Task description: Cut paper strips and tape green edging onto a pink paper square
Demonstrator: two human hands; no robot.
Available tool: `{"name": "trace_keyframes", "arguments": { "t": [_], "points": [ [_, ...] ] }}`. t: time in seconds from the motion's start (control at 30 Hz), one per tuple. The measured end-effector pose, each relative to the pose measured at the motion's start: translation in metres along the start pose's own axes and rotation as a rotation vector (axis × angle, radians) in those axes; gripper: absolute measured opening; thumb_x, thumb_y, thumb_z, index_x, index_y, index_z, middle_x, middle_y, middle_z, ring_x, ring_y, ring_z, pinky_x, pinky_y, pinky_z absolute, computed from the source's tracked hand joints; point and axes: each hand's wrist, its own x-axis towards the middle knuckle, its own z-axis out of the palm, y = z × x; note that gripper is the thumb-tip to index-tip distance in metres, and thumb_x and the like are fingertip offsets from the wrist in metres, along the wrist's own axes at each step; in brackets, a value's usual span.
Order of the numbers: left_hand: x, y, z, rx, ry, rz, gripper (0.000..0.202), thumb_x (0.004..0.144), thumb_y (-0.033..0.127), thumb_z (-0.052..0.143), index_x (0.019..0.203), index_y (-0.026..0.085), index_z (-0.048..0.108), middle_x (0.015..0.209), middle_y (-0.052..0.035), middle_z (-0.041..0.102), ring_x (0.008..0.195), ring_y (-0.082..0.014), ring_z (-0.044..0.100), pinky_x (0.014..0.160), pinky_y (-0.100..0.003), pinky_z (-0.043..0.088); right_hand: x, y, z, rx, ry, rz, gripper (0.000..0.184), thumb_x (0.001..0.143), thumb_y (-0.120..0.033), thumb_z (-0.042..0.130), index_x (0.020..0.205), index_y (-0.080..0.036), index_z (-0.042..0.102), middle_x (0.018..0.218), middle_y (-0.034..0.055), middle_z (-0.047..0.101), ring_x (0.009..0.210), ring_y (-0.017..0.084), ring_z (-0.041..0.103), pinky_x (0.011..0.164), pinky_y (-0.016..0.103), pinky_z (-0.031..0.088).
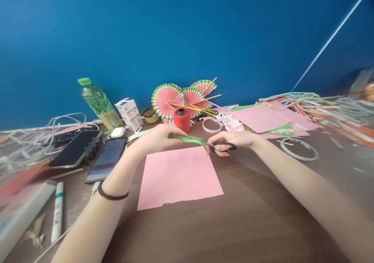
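My left hand is closed on a green paper strip, which runs out to both sides of it above the table. In my right hand are black-handled scissors, their blades at the right end of the strip. Whether the blades are parted I cannot make out. Below both hands a pink paper sheet lies flat, its near edge rough. Just behind the hands stands a red thread spool.
Watermelon-patterned paper fans lean by the blue wall. A bottle, a small carton and phones are at left, with a marker nearer. Pink sheets, tape rolls and paper scraps lie at right.
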Motion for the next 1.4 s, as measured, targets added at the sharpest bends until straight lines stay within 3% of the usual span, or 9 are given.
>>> {"name": "trace_keyframes", "arguments": {
  "t": [0.17, 0.43, 0.8, 1.13, 1.4],
  "points": [
    [0.002, -0.003, 0.004, 0.041, 0.063, 0.087, 0.026, 0.077, 0.030, 0.055, 0.100, 0.028, 0.067, 0.102, -0.0018, 0.057, 0.093, -0.0163, 0.053, 0.080, -0.026, 0.042, 0.001, 0.000, 0.001, -0.007, 0.009, 0.002, 0.028, 0.086, -0.035, 0.047, 0.097, -0.012, 0.057, 0.056, -0.0043, 0.043, 0.053, 0.007, 0.039, 0.053, 0.022, 0.025],
    [0.004, 0.002, 0.008, 0.130, 0.044, 0.151, 0.027, 0.078, 0.036, 0.056, 0.101, 0.027, 0.067, 0.088, -0.0027, 0.055, 0.086, -0.0170, 0.051, 0.076, -0.027, 0.040, 0.001, -0.004, 0.004, 0.045, -0.010, -0.028, 0.030, 0.083, -0.037, 0.052, 0.099, -0.012, 0.058, 0.053, -0.0062, 0.039, 0.053, 0.007, 0.039, 0.053, 0.022, 0.028],
    [0.003, 0.009, 0.009, 0.165, 0.045, 0.166, 0.028, 0.080, 0.038, 0.054, 0.103, 0.027, 0.066, 0.087, -0.0031, 0.056, 0.086, -0.0169, 0.050, 0.074, -0.027, 0.040, 0.003, -0.006, 0.004, 0.029, -0.004, 0.016, 0.032, 0.083, -0.040, 0.052, 0.098, -0.012, 0.058, 0.058, -0.0047, 0.041, 0.053, 0.006, 0.039, 0.050, 0.021, 0.027],
    [0.003, 0.008, 0.010, 0.166, 0.054, 0.166, 0.028, 0.080, 0.038, 0.053, 0.103, 0.027, 0.066, 0.087, -0.0028, 0.056, 0.085, -0.0163, 0.051, 0.073, -0.027, 0.040, 0.003, -0.006, 0.004, 0.105, -0.006, -0.009, 0.024, 0.080, -0.027, 0.053, 0.097, -0.012, 0.061, 0.053, -0.0072, 0.036, 0.050, 0.006, 0.034, 0.050, 0.022, 0.027],
    [0.003, 0.008, 0.009, 0.163, 0.057, 0.172, 0.029, 0.080, 0.039, 0.053, 0.103, 0.027, 0.066, 0.087, -0.0030, 0.057, 0.086, -0.0169, 0.051, 0.074, -0.027, 0.040, 0.003, -0.010, 0.004, 0.091, 0.037, 0.005, 0.024, 0.077, -0.031, 0.055, 0.091, -0.012, 0.062, 0.052, -0.0074, 0.037, 0.047, 0.005, 0.032, 0.049, 0.022, 0.027]
  ]
}}
